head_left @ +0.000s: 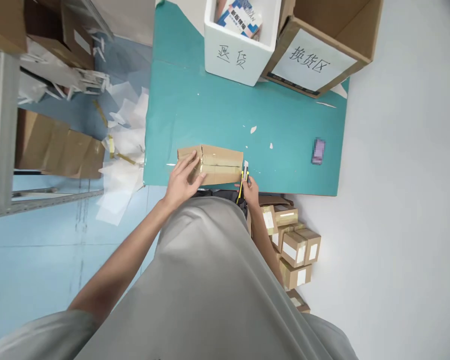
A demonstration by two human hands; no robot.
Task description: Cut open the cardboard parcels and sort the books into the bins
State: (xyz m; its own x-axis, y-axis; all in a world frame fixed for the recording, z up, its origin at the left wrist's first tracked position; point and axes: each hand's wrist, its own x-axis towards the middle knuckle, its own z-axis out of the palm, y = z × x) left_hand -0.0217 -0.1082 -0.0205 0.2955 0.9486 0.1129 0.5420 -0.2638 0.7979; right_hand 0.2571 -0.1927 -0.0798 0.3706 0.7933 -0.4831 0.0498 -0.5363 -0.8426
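A flattish brown cardboard box (223, 161) with tape along its top lies at the table's front edge. My left hand (183, 179) rests on the box's left part, fingers spread. Just off the box's right end, my right hand (251, 192) is closed around a yellow and black box cutter (242, 186). The cutter's metal end points away from me, beside the box's right edge.
On the teal table (217, 117), a white bin (234, 65) holding a small packet and an open carton (311, 62) stand at the back. A blurred purple object (318, 151) lies right. Small boxes (294, 248) are piled below right; papers (122, 175) litter the left side.
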